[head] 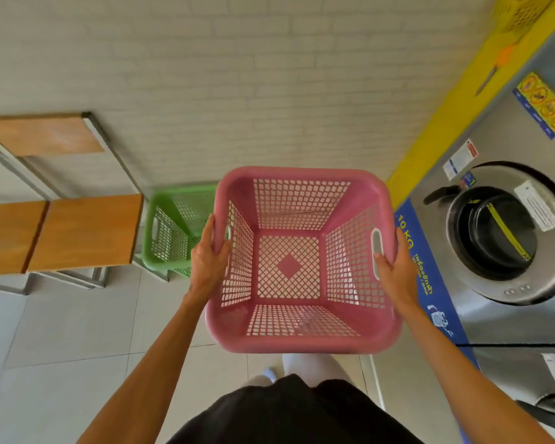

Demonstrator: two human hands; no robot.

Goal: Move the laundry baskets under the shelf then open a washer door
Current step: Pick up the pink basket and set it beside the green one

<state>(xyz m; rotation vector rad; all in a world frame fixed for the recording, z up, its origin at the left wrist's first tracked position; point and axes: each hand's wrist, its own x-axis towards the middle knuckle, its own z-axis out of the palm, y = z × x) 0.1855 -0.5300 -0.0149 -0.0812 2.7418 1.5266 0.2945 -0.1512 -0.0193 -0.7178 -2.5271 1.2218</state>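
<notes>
Pink basket (302, 339) is held aloft, left hand (209, 254) and right hand (396, 267) clamped on opposite rims. Basket-moving step judged underway. Lowering beside green basket (169, 232) under shelf (84, 232) is called for.

Soft, even daylight is filling the scene, bright without harsh shadows. Wide-angle distortion is bending the wall (237, 75) lines and the washer (507, 235) at the right of the frame. Motion blur is smearing the upper right corner and softening the basket (302, 342) rim. Faint glare is sitting on the washer's steel.
</notes>
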